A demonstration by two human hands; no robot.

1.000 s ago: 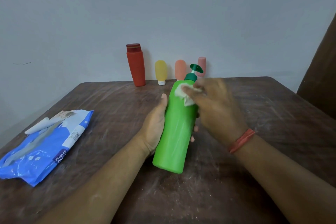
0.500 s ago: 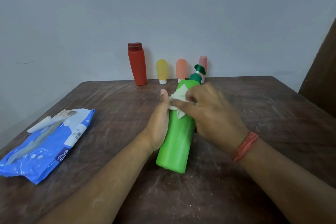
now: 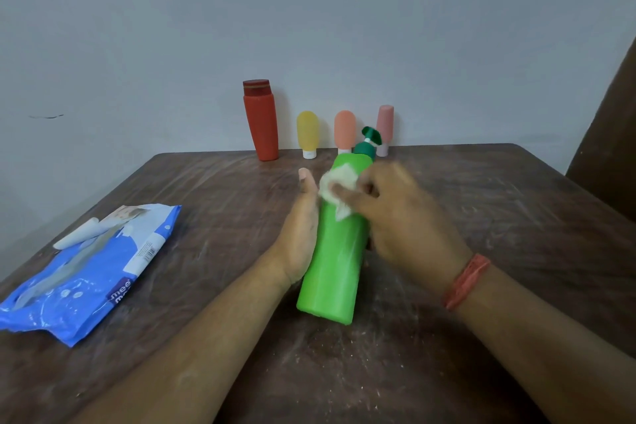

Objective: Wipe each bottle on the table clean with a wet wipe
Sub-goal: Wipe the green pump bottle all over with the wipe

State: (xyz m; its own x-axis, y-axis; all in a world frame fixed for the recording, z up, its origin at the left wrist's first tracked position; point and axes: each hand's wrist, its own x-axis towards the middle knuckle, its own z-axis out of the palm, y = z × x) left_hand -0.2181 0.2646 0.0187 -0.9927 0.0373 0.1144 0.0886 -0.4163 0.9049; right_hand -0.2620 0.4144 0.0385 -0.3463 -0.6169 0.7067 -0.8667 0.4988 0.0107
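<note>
— Why is the left hand (image 3: pixel 299 237) cupping the green pump bottle (image 3: pixel 332 251) like that?

— It is steadying it, I think: thumb up 1 side, fingers curling behind, bottle tilting away over the table (image 3: pixel 481 217). That is leaving the upper front free for the right hand (image 3: pixel 395 217), whose fingers are pinching the crumpled wet wipe (image 3: pixel 335 188) against it, just below the pump.

— Is it rubbing?

— It is looking blurred, so probably.

— And the others?

— 4 are standing at the wall: a red bottle (image 3: pixel 261 120), yellow tube (image 3: pixel 307 132), orange tube (image 3: pixel 345 131), pink tube (image 3: pixel 384 127). The wipes pack (image 3: pixel 86 272) is lying left, on scuffed, dusty wood.
</note>
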